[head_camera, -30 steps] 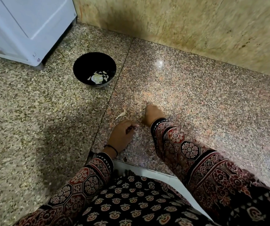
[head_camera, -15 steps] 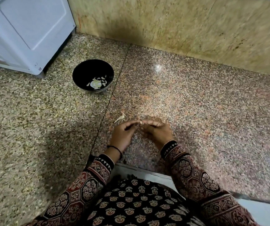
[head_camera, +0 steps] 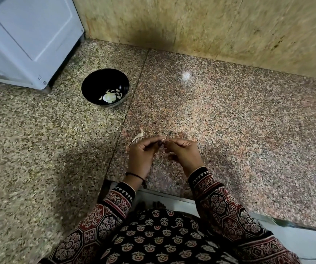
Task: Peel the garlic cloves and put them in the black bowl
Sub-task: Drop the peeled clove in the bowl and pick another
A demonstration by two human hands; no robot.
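Just beyond the near edge of the counter (head_camera: 229,130), the two hands meet fingertip to fingertip above the pinkish granite slab. The left hand (head_camera: 141,157) and the right hand (head_camera: 184,155) both pinch one small garlic clove (head_camera: 164,139) between thumb and forefinger. Only a pale sliver of it shows between the fingers, so I cannot tell how much skin is left on it. The other fingers of both hands are curled inward. A thin black thread band (head_camera: 134,175) circles the left wrist, and patterned red-and-black sleeves (head_camera: 220,204) cover both forearms.

Touching the counter just to the far left of the left hand lies a pale scrap of garlic skin (head_camera: 138,135), close to the seam that divides the pinkish slab from the grey-beige slab on the left.

The black bowl (head_camera: 88,82) stands upright on the left slab, far and left of the hands and well apart from them, just beside the seam. Inside it, on the near right of the bottom, lie several pale garlic pieces (head_camera: 109,97); the largest is rounded, with smaller curved bits around it.

A white appliance (head_camera: 29,35) fills the far left corner, near the bowl, and a mottled yellowish wall (head_camera: 210,25) runs along the far side of the counter.
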